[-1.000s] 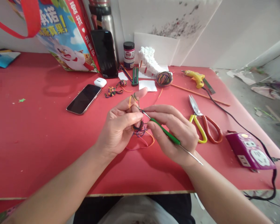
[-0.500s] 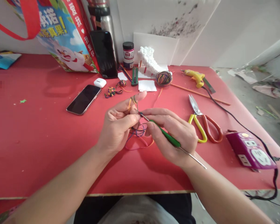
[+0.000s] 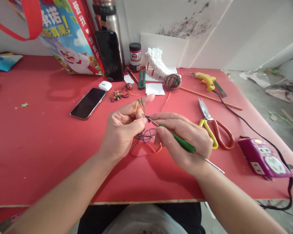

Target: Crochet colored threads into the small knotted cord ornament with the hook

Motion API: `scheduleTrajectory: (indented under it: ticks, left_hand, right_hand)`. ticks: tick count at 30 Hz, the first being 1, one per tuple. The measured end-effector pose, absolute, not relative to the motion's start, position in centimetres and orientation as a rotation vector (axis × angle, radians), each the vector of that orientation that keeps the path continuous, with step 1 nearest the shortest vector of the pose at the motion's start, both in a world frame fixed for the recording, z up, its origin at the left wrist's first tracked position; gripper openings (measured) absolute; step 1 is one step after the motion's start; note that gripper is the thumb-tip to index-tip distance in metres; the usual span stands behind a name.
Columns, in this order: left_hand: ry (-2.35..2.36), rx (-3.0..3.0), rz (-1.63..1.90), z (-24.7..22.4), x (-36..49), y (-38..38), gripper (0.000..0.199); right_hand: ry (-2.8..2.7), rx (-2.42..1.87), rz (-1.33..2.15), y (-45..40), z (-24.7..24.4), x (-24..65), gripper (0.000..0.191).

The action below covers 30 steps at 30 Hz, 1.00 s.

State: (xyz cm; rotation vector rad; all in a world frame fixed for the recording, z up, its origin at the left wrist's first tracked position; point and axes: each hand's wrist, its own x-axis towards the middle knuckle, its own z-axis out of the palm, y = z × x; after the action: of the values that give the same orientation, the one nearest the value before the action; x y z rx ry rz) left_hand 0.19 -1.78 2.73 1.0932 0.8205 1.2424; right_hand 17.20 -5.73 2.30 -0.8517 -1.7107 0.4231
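My left hand (image 3: 123, 130) pinches a small dark piece of yarn work (image 3: 148, 119) between thumb and fingers, and yarn loops round its raised forefinger. In my right hand (image 3: 185, 139) is a crochet hook with a green handle (image 3: 180, 141), its metal tip at the piece. Loose multicoloured yarn (image 3: 146, 136) lies in loops on the red table below my fingers. A wound ball of multicoloured yarn (image 3: 172, 81) rests further back, with one orange strand running toward my hands.
Scissors (image 3: 213, 125), a yellow glue gun (image 3: 205, 80) and a purple power strip (image 3: 263, 157) lie at right. A phone (image 3: 88, 103), a white case (image 3: 105, 85), a standing phone (image 3: 109, 55), a jar (image 3: 135, 56) and a colourful bag (image 3: 70, 42) are at left and back.
My right hand has shifted slightly to the right with the hook, whose tip remains by the piece. My left hand has hardly moved.
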Motion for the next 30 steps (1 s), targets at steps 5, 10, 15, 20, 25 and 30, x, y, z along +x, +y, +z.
scheduleTrajectory:
  ticks: [5,10,15,20,25,30]
  left_hand:
    - [0.946,1.322,1.292,2.4,-0.1,-2.0,0.031]
    - [1.016,1.472,1.326,2.9,0.2,-2.3,0.04]
    - [1.014,1.668,1.338,3.2,0.0,-2.3,0.035]
    - [1.0,1.743,1.328,2.7,-0.5,-2.0,0.043]
    - [0.886,1.784,1.324,2.5,-0.7,-1.7,0.032]
    - [0.907,1.638,1.235,3.3,-0.8,-2.2,0.029]
  right_hand:
    - [-1.734,-0.869,0.35,-5.9,2.3,17.2,0.017]
    - [-1.756,-0.863,0.333,-6.0,2.5,17.2,0.017]
    - [-1.773,-0.855,0.335,-5.9,2.7,17.3,0.019]
    - [-1.806,-0.824,0.357,-5.7,2.9,17.7,0.017]
    - [-1.805,-0.845,0.481,-5.7,3.3,18.1,0.018]
    - [-1.662,-0.858,0.682,-5.5,3.4,18.3,0.016]
